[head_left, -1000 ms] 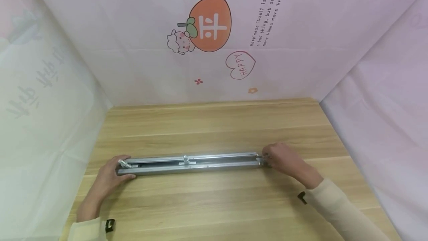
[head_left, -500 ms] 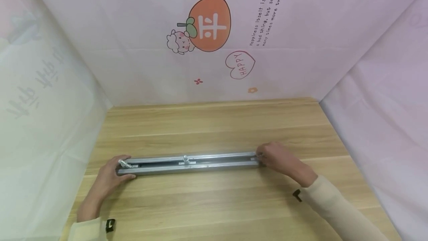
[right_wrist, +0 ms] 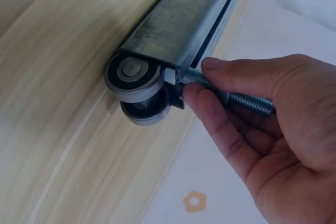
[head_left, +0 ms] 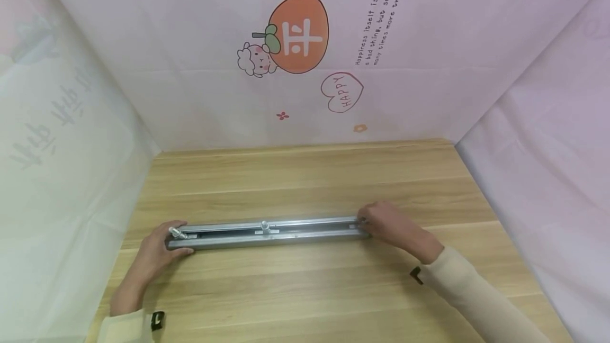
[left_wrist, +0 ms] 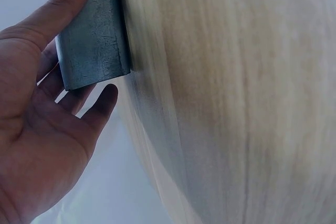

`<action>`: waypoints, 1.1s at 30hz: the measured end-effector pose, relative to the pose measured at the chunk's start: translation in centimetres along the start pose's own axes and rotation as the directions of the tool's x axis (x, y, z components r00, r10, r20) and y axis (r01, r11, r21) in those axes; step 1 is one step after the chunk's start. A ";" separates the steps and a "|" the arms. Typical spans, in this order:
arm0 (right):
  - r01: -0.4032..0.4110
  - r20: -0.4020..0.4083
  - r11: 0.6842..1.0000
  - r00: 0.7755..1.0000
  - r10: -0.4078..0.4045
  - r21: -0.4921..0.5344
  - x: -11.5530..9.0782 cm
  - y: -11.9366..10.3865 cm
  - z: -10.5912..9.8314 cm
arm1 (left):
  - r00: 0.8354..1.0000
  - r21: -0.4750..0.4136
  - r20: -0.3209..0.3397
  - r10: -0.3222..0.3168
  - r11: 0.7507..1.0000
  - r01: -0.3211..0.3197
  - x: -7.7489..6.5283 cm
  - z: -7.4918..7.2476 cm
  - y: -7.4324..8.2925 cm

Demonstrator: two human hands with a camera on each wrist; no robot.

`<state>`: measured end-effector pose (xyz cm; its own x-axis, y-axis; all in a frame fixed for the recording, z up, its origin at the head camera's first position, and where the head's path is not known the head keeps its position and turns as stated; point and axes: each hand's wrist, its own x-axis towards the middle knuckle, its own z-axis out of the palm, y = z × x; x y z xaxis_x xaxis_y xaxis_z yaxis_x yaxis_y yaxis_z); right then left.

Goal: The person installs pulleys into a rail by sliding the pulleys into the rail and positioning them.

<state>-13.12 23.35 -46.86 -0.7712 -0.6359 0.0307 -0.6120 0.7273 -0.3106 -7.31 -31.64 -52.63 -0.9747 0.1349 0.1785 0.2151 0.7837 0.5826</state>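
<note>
A long silver metal track (head_left: 314, 235) with a slot along its top lies across the table in the head view. My left hand (head_left: 153, 252) holds its left end, thumb on the near side and fingers on the far side. In the left wrist view the thumb presses the track's grey side (left_wrist: 94, 40). At the right end, my right hand (head_left: 393, 225) pinches the threaded bolt (right_wrist: 252, 104) of a roller carriage. The carriage's wheels (right_wrist: 134, 74) stick out past the track's end in the right wrist view. Two more bolts, one at the left end (head_left: 178, 233) and one mid-track (head_left: 265, 226), rise from the slot.
The track rests on a wood-grain table (head_left: 305, 290). Pale printed cloth (head_left: 200, 99) stands behind the table and along both sides. Black wrist-camera pieces (head_left: 158, 321) sit by the sleeves.
My right hand has moved left, bringing the bolt and roller carriage further into the track's right end. The left hand, the track and the other two bolts have stayed in place.
</note>
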 end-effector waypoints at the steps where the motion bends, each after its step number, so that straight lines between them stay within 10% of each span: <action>1: 0.008 -0.001 1.000 1.000 -0.008 -0.006 0.1 -0.1 0.0 | 1.000 0.000 -0.002 0.003 1.000 -0.003 0.0 0.0 0.0; 33: 0.102 -0.021 0.994 0.994 -0.103 -0.039 2.2 -2.2 0.7 | 1.000 0.025 -0.006 0.018 1.000 -0.018 0.1 0.1 -0.2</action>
<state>-13.31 20.18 -46.74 -0.7076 -0.7018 0.0823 -0.6938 0.6682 -0.2686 -7.43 -31.75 -52.85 -0.9703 0.1454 0.1933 0.2308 0.7961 0.5594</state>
